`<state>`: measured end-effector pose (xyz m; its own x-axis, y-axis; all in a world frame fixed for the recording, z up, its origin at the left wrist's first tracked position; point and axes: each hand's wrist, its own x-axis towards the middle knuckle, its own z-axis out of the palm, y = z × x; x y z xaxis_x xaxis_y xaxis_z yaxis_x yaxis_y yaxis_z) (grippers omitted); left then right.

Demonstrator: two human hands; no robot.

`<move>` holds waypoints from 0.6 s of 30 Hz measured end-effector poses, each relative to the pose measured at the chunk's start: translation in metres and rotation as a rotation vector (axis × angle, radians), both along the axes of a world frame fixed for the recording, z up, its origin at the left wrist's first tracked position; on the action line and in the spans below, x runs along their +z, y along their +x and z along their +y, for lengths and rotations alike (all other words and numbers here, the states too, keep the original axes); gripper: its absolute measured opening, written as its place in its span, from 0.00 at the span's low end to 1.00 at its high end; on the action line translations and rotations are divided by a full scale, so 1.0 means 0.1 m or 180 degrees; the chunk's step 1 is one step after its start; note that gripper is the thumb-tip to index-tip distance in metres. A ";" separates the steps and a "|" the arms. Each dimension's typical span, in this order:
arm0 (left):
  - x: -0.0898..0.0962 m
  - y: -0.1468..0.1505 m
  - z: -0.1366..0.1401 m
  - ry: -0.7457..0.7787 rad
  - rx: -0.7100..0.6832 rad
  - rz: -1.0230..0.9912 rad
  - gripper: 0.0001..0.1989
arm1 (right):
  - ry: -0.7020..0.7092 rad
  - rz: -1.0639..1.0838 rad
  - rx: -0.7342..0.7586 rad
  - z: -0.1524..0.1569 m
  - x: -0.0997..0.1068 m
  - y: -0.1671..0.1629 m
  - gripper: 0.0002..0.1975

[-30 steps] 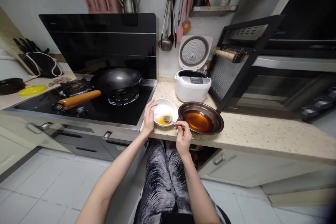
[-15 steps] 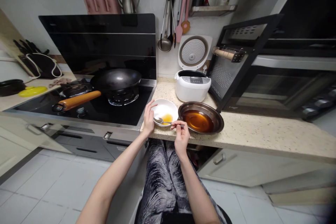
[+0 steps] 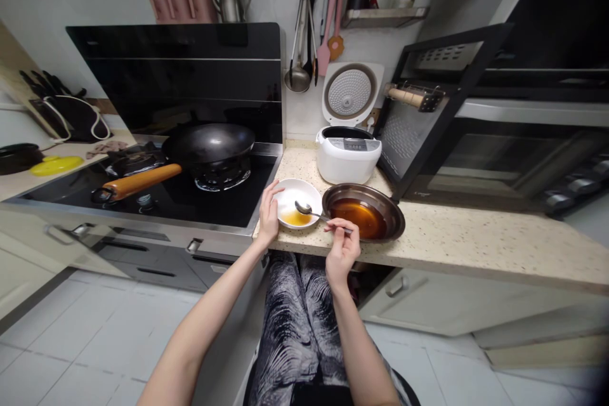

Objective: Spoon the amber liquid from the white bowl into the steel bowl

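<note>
A white bowl point(image 3: 289, 191) with some yellow-orange liquid point(image 3: 295, 218) in its bottom stands at the counter's front edge. My left hand point(image 3: 269, 216) grips the bowl's left rim. In my right hand point(image 3: 343, 247) a metal spoon point(image 3: 310, 210) is pinched by its handle, and the spoon's head lies over the bowl, above the liquid. Just right of the bowl is a dark brown pan-like vessel point(image 3: 396, 219) holding amber-brown liquid point(image 3: 359, 217). My right hand is in front of its left side.
Behind the bowl stands a white rice cooker point(image 3: 349, 158) with its lid up. A black wok point(image 3: 209, 141) with a wooden handle point(image 3: 143, 181) sits on the stove at left. Utensils point(image 3: 304, 38) hang on the wall. A black oven point(image 3: 504, 165) stands at right.
My right hand has moved right, drawing the spoon from the bowl's left side to its right side. The left hand stays on the bowl's rim. The view has shifted slightly.
</note>
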<state>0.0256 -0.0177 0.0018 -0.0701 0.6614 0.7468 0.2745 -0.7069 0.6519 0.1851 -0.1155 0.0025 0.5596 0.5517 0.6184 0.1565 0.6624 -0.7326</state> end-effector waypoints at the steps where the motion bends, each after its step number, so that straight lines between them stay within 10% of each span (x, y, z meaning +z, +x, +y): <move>1: 0.00 0.00 0.00 0.0008 -0.0002 -0.0004 0.20 | 0.0021 0.0005 -0.0048 -0.01 0.01 0.02 0.09; 18: 0.00 0.00 0.01 -0.0019 -0.0013 -0.0038 0.21 | 0.0439 -0.0635 -0.0849 -0.02 -0.03 0.38 0.07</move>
